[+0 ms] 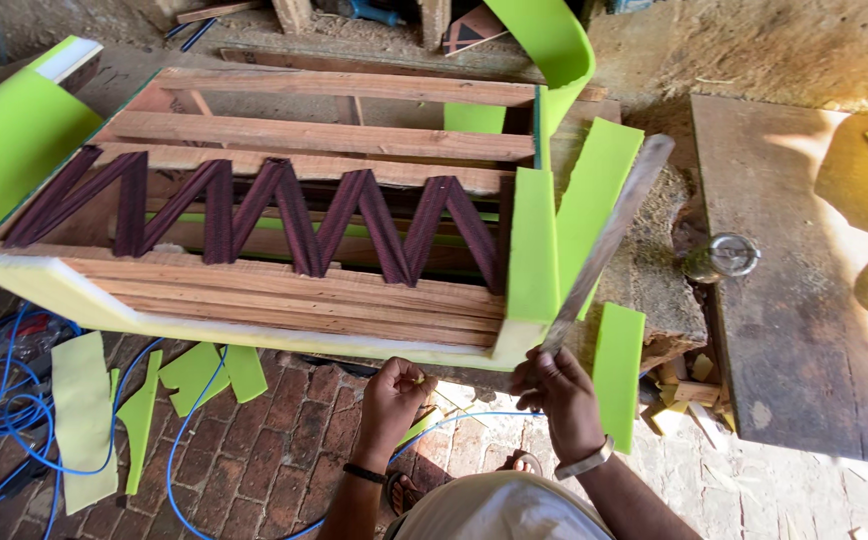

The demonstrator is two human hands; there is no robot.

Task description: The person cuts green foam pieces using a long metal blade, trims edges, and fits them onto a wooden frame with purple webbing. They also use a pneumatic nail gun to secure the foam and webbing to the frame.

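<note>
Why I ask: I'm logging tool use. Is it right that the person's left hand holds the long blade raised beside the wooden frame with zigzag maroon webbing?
Not quite: the head view shows the right hand gripping the long blade. The left hand is a closed fist at the foam edge of the wooden frame; the zigzag maroon webbing is as described.

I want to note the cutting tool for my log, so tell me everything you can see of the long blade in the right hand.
The long blade is a thin, flat, straight strip, dull grey and metal-looking, blurred along its length. The right hand grips its lower end; no separate handle shows. It slants up and to the right, crossing in front of the green foam panel at the corner of the wooden frame. Whether it touches the foam cannot be told. Its upper end looks squared off.
</note>
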